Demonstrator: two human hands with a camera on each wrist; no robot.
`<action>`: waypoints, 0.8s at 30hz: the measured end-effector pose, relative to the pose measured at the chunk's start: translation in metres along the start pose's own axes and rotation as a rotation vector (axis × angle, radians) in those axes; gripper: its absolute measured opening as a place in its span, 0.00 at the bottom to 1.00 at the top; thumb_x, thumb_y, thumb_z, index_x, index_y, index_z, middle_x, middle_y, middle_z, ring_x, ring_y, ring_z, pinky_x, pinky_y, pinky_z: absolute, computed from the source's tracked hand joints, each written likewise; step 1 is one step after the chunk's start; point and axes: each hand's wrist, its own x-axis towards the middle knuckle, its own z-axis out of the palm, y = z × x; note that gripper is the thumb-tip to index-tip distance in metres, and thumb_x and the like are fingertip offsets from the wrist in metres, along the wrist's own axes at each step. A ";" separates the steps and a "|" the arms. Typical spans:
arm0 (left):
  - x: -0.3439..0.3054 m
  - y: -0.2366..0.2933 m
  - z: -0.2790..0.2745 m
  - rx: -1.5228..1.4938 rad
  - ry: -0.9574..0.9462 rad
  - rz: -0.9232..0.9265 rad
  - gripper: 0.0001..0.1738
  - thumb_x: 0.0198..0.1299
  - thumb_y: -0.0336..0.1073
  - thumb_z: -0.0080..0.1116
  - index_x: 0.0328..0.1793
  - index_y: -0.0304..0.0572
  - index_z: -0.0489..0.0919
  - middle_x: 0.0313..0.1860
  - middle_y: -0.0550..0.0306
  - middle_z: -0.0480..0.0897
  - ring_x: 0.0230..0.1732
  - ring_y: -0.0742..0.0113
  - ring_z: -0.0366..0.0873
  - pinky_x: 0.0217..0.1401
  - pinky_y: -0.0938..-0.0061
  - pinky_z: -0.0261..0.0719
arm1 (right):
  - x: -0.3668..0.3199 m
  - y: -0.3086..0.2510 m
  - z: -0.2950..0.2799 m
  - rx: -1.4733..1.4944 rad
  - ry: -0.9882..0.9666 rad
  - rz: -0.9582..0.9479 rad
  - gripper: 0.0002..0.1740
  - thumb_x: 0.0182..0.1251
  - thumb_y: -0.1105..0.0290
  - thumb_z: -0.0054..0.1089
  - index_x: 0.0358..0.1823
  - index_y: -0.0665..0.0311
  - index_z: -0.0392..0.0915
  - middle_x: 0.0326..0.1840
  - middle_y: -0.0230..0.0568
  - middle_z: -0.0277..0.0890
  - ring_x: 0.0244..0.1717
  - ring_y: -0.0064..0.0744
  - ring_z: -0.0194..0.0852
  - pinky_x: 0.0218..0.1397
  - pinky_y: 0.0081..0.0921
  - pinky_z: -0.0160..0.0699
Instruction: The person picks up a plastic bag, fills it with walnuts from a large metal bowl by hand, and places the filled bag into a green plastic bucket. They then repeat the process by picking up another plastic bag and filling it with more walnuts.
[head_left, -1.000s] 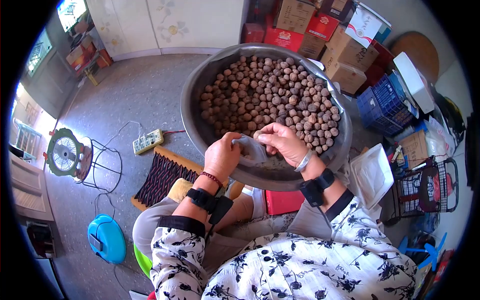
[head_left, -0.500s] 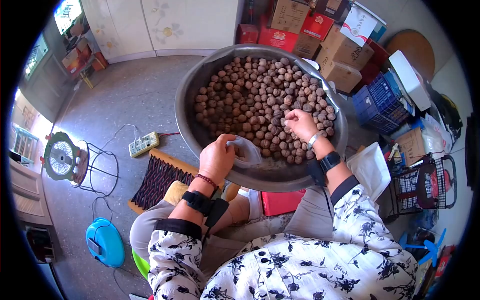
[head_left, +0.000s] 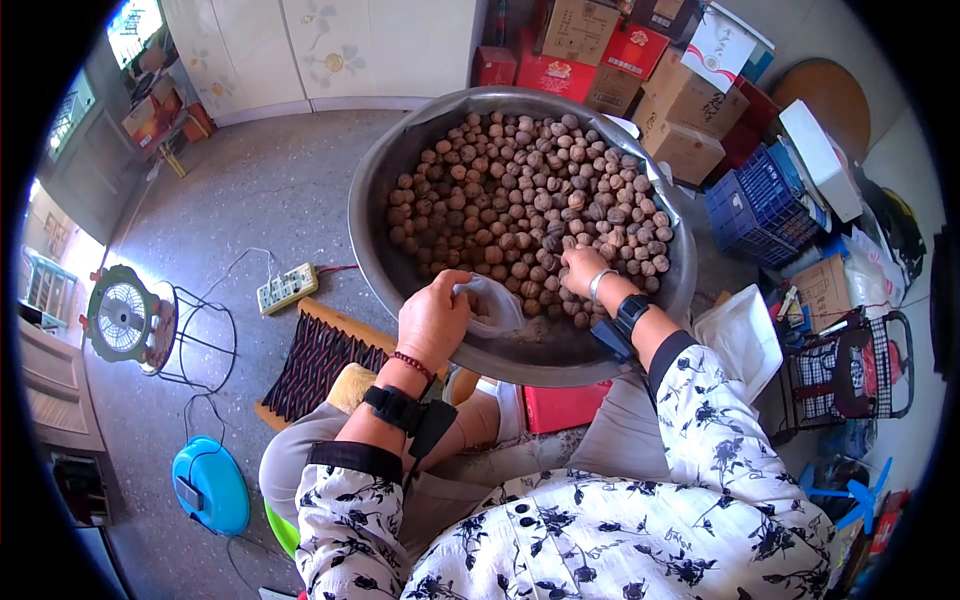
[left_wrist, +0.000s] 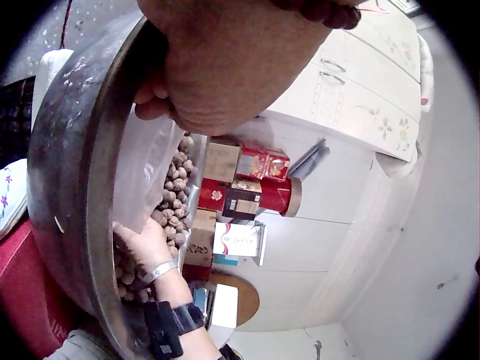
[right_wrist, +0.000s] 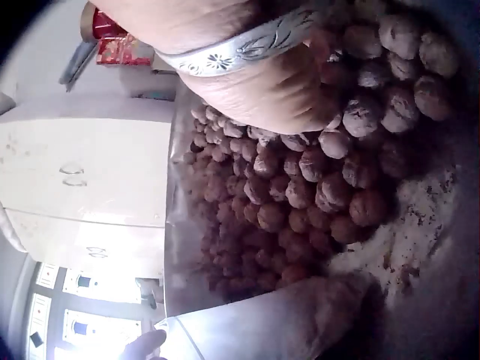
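Note:
A wide metal basin (head_left: 375,262) is heaped with walnuts (head_left: 510,185). At its near left side my left hand (head_left: 433,318) grips the edge of a translucent plastic bag (head_left: 497,312), whose mouth hangs open over the basin. Brownish contents show through the bag. My right hand (head_left: 583,272) reaches down among the walnuts, just right of the bag, its fingers bent downward. In the right wrist view the right hand (right_wrist: 277,94) covers its own fingertips, so I cannot tell whether a walnut is between them. The left wrist view shows the bag (left_wrist: 142,169) hanging below the left hand's fingers.
A red box (head_left: 565,405) stands under the basin's near side, by the person's legs. To the left are a woven stool (head_left: 325,365), a power strip (head_left: 288,289) and a small fan (head_left: 125,314). Cardboard boxes (head_left: 690,110) and a blue crate (head_left: 755,200) are stacked at right.
My right hand left the bag, went right and away over the walnuts, then came back nearer and lower among them. The left hand stays on the bag; the head view shifted slightly.

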 end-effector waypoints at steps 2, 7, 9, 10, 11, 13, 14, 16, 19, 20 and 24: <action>-0.001 0.001 -0.001 0.008 0.005 0.000 0.14 0.61 0.34 0.56 0.53 0.47 0.82 0.35 0.44 0.85 0.40 0.46 0.85 0.45 0.60 0.82 | -0.001 0.002 0.000 -0.050 0.013 -0.015 0.17 0.49 0.69 0.66 0.43 0.63 0.80 0.40 0.54 0.82 0.45 0.54 0.81 0.50 0.41 0.80; -0.001 0.005 -0.004 0.001 -0.028 -0.023 0.16 0.63 0.36 0.53 0.55 0.49 0.82 0.39 0.42 0.86 0.44 0.45 0.84 0.51 0.58 0.81 | -0.002 -0.011 -0.022 0.181 -0.010 0.283 0.13 0.50 0.66 0.64 0.37 0.64 0.78 0.38 0.52 0.81 0.44 0.54 0.80 0.49 0.41 0.79; -0.001 0.004 -0.003 0.004 -0.029 -0.026 0.16 0.63 0.36 0.53 0.55 0.49 0.82 0.39 0.42 0.86 0.44 0.45 0.84 0.51 0.58 0.81 | -0.001 -0.012 -0.018 0.243 0.042 0.215 0.14 0.51 0.64 0.66 0.35 0.64 0.76 0.38 0.52 0.81 0.43 0.54 0.80 0.48 0.40 0.79; -0.001 0.002 -0.001 0.003 -0.010 -0.005 0.15 0.62 0.35 0.55 0.54 0.48 0.82 0.37 0.43 0.86 0.43 0.46 0.84 0.48 0.59 0.81 | -0.001 -0.011 -0.016 0.305 0.094 0.145 0.15 0.52 0.61 0.67 0.33 0.64 0.75 0.37 0.51 0.81 0.41 0.54 0.80 0.48 0.40 0.78; -0.001 0.001 -0.001 0.003 0.010 0.015 0.14 0.62 0.34 0.56 0.54 0.46 0.82 0.36 0.44 0.86 0.41 0.47 0.85 0.45 0.61 0.82 | 0.001 -0.011 -0.014 0.305 0.094 0.146 0.15 0.52 0.61 0.67 0.33 0.64 0.75 0.37 0.51 0.81 0.41 0.54 0.80 0.48 0.40 0.78; -0.001 0.004 -0.003 -0.001 -0.013 -0.010 0.15 0.62 0.35 0.55 0.54 0.48 0.82 0.37 0.43 0.86 0.42 0.46 0.84 0.48 0.59 0.81 | 0.005 -0.023 -0.019 0.212 0.009 0.284 0.22 0.53 0.54 0.67 0.35 0.68 0.76 0.43 0.56 0.83 0.47 0.55 0.81 0.51 0.42 0.80; -0.001 0.005 -0.004 -0.004 -0.035 -0.036 0.16 0.63 0.36 0.53 0.55 0.49 0.82 0.39 0.43 0.86 0.44 0.45 0.84 0.51 0.58 0.81 | 0.005 -0.028 -0.022 0.213 0.009 0.283 0.22 0.53 0.54 0.67 0.35 0.68 0.76 0.43 0.56 0.83 0.47 0.55 0.81 0.51 0.42 0.80; -0.002 0.008 -0.005 -0.001 -0.039 -0.037 0.16 0.63 0.36 0.52 0.55 0.49 0.82 0.38 0.43 0.86 0.44 0.45 0.84 0.50 0.57 0.81 | 0.007 -0.029 -0.022 0.254 -0.056 0.350 0.24 0.52 0.52 0.69 0.36 0.69 0.80 0.43 0.57 0.82 0.47 0.54 0.82 0.53 0.42 0.79; -0.002 0.007 -0.005 0.003 -0.037 -0.031 0.15 0.63 0.36 0.52 0.55 0.50 0.82 0.38 0.43 0.86 0.44 0.45 0.84 0.50 0.57 0.81 | 0.006 -0.027 -0.009 0.102 0.014 0.257 0.24 0.52 0.50 0.70 0.39 0.66 0.83 0.43 0.56 0.83 0.48 0.53 0.81 0.55 0.41 0.79; -0.002 0.006 -0.004 0.002 -0.032 -0.025 0.15 0.63 0.37 0.52 0.54 0.50 0.82 0.38 0.43 0.86 0.44 0.45 0.84 0.50 0.57 0.81 | 0.007 -0.024 -0.006 0.103 0.014 0.257 0.24 0.52 0.50 0.70 0.39 0.66 0.83 0.43 0.56 0.83 0.48 0.53 0.81 0.55 0.41 0.79; -0.002 0.004 -0.003 0.002 -0.020 -0.011 0.16 0.63 0.36 0.52 0.55 0.50 0.82 0.37 0.43 0.86 0.43 0.44 0.83 0.50 0.57 0.81 | 0.004 -0.022 -0.008 0.146 0.019 0.264 0.20 0.51 0.53 0.70 0.39 0.60 0.84 0.46 0.52 0.82 0.48 0.51 0.81 0.55 0.40 0.80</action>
